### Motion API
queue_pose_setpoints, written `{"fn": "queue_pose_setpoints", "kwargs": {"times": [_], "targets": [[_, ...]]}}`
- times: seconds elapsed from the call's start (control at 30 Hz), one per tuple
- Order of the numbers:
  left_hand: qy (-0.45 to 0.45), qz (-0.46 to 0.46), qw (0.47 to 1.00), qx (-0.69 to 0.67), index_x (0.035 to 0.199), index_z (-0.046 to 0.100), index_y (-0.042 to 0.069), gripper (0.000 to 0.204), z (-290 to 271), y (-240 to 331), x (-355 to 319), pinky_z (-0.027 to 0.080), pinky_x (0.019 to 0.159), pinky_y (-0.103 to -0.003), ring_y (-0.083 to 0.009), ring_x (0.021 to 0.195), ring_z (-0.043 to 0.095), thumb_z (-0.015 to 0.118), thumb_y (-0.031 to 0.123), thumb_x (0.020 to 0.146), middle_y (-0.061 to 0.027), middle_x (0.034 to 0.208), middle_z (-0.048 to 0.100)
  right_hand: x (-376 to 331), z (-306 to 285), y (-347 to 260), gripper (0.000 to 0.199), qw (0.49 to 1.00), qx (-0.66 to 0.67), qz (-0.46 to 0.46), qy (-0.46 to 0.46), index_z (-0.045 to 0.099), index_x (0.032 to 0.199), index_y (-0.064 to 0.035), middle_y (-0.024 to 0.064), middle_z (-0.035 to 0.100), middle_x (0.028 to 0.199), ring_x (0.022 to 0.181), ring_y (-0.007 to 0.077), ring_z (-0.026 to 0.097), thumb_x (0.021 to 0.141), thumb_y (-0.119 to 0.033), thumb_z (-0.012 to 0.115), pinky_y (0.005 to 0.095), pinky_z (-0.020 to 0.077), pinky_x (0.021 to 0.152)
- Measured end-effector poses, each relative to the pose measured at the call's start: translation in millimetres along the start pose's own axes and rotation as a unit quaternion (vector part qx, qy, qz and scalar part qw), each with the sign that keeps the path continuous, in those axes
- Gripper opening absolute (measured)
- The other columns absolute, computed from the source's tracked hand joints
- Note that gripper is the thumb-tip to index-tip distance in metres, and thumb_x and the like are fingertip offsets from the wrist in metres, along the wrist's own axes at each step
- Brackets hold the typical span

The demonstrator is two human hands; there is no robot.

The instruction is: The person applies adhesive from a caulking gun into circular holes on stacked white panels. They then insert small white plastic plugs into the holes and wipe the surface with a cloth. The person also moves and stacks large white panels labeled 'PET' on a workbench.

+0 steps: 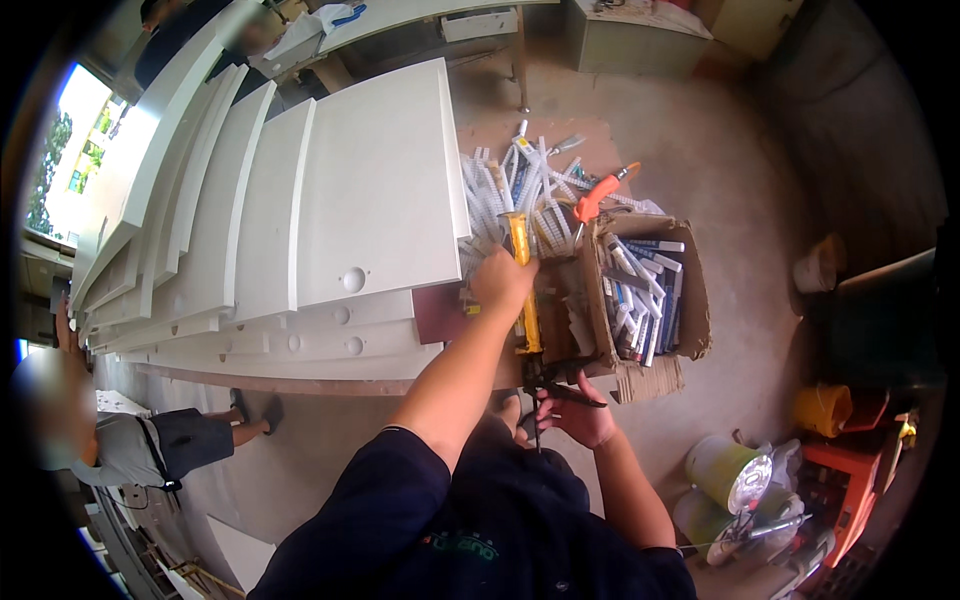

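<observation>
A yellow caulking gun (pixel 530 335) with a black handle and trigger stands out in front of me, pointing away from my body. My left hand (pixel 505 280) is closed around its front part, close to the right edge of the stacked white panels (pixel 385 170). Lower down, my right hand (pixel 588 415) has its fingers bent about the black handle. The gun's tip lies near a heap of white slotted strips (pixel 485 200); whether it touches them I cannot tell. An orange air blow gun (pixel 597 197) rests just beyond, to the right.
An open cardboard box (pixel 698 300) full of white and blue tubes sits right of the gun. Paint buckets (pixel 730 470) and an orange stand (pixel 850 490) occupy the lower right. One person (pixel 130 445) is at the left; another (pixel 180 45) is behind the panels. A workbench (pixel 400 12) stands far back.
</observation>
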State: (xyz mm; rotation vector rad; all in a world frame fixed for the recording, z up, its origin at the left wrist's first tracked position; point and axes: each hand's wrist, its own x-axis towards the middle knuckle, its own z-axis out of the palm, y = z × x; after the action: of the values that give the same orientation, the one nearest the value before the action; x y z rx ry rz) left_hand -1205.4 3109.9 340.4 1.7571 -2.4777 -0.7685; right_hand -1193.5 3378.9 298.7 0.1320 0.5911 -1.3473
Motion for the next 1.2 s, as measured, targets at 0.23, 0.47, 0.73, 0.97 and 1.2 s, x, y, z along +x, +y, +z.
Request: {"fn": "queue_pose_setpoints", "kwargs": {"times": [0.23,0.47,0.73,0.97,1.2], "targets": [[0.033,-0.002,0.999,-0.026,0.103,0.058,0.000,0.058,-4,5,36,0.053,0.073,-0.048,-0.0375,0.083,0.067,0.069,0.049,0.076,-0.0190,0.089,0.068,39,25,-7,0.062,0.998,-0.010,-0.038,0.045,0.054,0.114,0.0003,0.0125,0.064,0.090,0.086,0.0267,0.061,0.095,-0.057,0.037,0.0374,0.0460,0.080],[0.148,0.017,0.975,-0.163,0.116,0.048,-0.003,0.062,34,-7,53,0.043,0.095,-0.051,-0.0433,0.112,0.053,0.071,0.039,0.077,-0.0301,0.115,0.056,48,34,-9,0.070,0.994,0.016,-0.080,0.072,0.058,0.113,0.0005,0.0131,0.065,0.084,0.082,0.0292,0.063,0.093,-0.062,0.034,0.0449,0.0518,0.075],[0.096,0.072,0.963,-0.241,0.110,0.050,0.001,0.047,2,-60,-58,0.050,0.059,-0.042,-0.0293,0.072,0.064,0.058,0.043,0.089,-0.0154,0.085,0.063,47,19,-15,0.063,0.999,-0.012,-0.027,0.039,0.059,0.111,-0.0037,0.0089,0.064,0.085,0.079,0.0250,0.059,0.090,-0.060,0.043,0.0404,0.0464,0.070],[0.195,-0.006,0.921,-0.337,0.107,0.053,0.006,0.034,33,-163,-211,0.049,0.069,-0.036,-0.0252,0.080,0.063,0.063,0.034,0.090,-0.0103,0.085,0.063,18,-7,-12,0.049,0.996,0.010,-0.052,0.071,0.060,0.106,-0.0066,0.0087,0.066,0.091,0.073,0.0239,0.057,0.088,-0.051,0.050,0.0370,0.0473,0.067],[0.130,-0.213,0.836,-0.489,0.110,0.052,0.004,0.038,111,-204,-336,0.051,0.076,-0.033,-0.0196,0.081,0.065,0.060,0.036,0.091,-0.0110,0.096,0.066,2,-22,1,0.038,0.996,0.004,-0.053,0.075,0.061,0.103,-0.0131,0.0076,0.067,0.092,0.072,0.0222,0.056,0.088,-0.045,0.049,0.0353,0.0468,0.066]]}}
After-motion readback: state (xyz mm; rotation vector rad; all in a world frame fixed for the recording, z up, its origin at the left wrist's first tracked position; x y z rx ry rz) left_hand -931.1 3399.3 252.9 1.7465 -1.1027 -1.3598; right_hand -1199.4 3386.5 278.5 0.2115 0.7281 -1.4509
